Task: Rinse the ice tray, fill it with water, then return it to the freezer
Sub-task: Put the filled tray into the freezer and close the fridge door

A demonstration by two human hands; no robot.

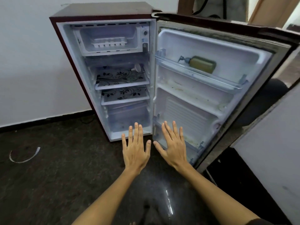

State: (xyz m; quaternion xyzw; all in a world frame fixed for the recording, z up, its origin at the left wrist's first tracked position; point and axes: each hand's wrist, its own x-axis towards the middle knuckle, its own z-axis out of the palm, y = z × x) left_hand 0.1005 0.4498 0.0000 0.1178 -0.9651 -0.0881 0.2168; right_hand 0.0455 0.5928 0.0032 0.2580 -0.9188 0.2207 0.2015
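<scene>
Open fridge, ice tray far above fingers

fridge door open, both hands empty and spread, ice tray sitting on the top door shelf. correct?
Not quite. The ice tray sits in the freezer box at the top of the fridge, not on the door shelf; that shelf holds a pump bottle. The head view shows it. The rest holds: door open, left hand and right hand empty and spread.
</scene>
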